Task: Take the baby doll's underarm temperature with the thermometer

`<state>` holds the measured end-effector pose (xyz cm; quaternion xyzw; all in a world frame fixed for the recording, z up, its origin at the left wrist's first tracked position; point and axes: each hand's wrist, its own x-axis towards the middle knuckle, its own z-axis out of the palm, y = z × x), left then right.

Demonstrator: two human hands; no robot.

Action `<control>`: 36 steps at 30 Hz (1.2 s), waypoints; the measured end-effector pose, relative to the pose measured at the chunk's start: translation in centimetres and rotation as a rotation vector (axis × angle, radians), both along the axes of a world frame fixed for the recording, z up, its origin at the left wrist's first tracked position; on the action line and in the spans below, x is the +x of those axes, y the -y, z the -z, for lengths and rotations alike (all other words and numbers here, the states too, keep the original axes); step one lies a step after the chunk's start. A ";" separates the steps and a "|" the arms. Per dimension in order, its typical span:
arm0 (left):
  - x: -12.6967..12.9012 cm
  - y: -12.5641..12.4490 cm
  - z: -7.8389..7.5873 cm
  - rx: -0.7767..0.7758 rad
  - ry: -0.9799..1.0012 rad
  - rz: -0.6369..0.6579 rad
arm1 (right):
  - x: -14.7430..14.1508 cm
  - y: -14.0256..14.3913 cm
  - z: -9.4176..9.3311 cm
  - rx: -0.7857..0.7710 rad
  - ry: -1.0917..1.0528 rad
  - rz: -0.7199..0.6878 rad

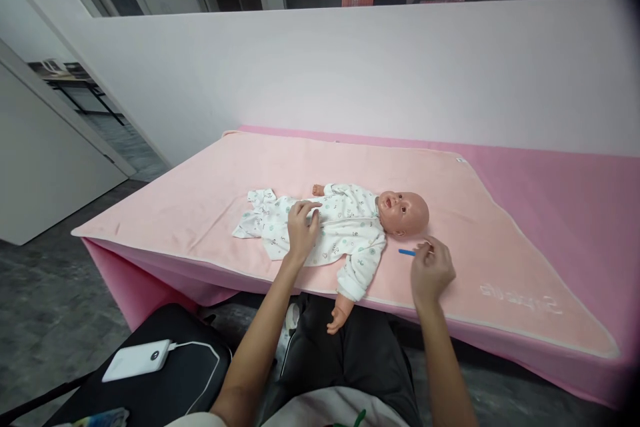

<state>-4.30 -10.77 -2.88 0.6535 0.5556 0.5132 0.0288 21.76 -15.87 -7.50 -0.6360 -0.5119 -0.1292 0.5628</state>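
A baby doll (405,212) lies on its back on the pink blanket, head to the right. It wears a white printed sleepsuit (345,220); its near arm (340,314) hangs over the table edge. My left hand (303,230) rests over the sleepsuit around the belly and legs, fingers apart and curved, nothing seen in it. Just below the doll's head, my right hand (433,270) has thumb and fingers pinched together. A thin blue stick (407,252) juts out to the left of these fingers; its other end is hidden by the hand.
The pink blanket (190,187) covers a table with a darker pink cloth (590,214). A white wall (350,74) rises behind. At lower left, a black bag (185,340) carries a white power bank (137,360) with a cable.
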 end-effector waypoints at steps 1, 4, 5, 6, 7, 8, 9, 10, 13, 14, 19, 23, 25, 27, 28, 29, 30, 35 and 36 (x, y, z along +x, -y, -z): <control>0.1 -0.7 -0.5 -0.036 0.008 0.109 | 1.6 0.4 0.4 -0.066 0.051 0.030; 1.0 -2.5 -1.2 -0.153 0.052 0.343 | 5.6 1.3 2.0 -0.277 0.225 0.015; 1.3 -2.9 -1.2 -0.192 0.052 0.392 | 6.4 1.4 2.5 -0.328 0.272 -0.009; 1.6 -3.2 -1.1 -0.230 0.035 0.434 | 6.9 1.6 2.9 -0.363 0.306 -0.032; 1.9 -3.4 -1.0 -0.266 0.004 0.472 | 7.3 1.7 3.2 -0.385 0.331 -0.055; 2.0 -3.5 -0.8 -0.294 -0.035 0.507 | 7.5 1.8 3.5 -0.397 0.347 -0.076; 2.1 -3.5 -0.6 -0.314 -0.074 0.537 | 7.5 1.9 3.6 -0.404 0.356 -0.089; 2.1 -3.5 -0.4 -0.322 -0.105 0.559 | 7.4 1.9 3.7 -0.410 0.356 -0.096; 2.0 -3.1 -0.1 -0.306 -0.172 0.578 | 7.0 2.3 3.5 -0.458 0.297 -0.125; 1.9 -3.0 0.0 -0.299 -0.198 0.580 | 6.8 2.6 3.3 -0.484 0.246 -0.125; 1.4 -2.9 -0.7 -0.335 -0.262 0.602 | 5.5 4.9 1.1 -0.544 -0.097 -0.043; 0.7 -5.3 -2.6 -0.560 -0.155 0.504 | 3.8 5.1 -2.9 -0.381 -0.169 -0.112; 0.7 -7.0 -3.8 -0.543 -0.132 0.311 | 2.4 3.6 -5.3 -0.295 -0.123 -0.199; 1.1 -8.2 -4.9 -0.499 -0.136 0.209 | 0.7 1.3 -7.2 -0.268 -0.026 -0.312; 1.4 -8.6 -5.4 -0.469 -0.157 0.161 | -0.3 -0.1 -8.0 -0.265 0.023 -0.343; 1.7 -8.7 -5.9 -0.430 -0.205 0.112 | -1.2 -1.6 -8.6 -0.290 0.071 -0.366; 2.0 -8.7 -6.3 -0.387 -0.272 0.066 | -2.2 -3.1 -9.1 -0.333 0.114 -0.381; 3.2 -6.8 -7.2 -0.224 -0.580 0.064 | -6.7 -9.6 -10.1 -0.664 0.315 -0.294; 3.4 -6.4 -7.1 -0.220 -0.591 0.100 | -7.4 -10.5 -10.2 -0.720 0.344 -0.272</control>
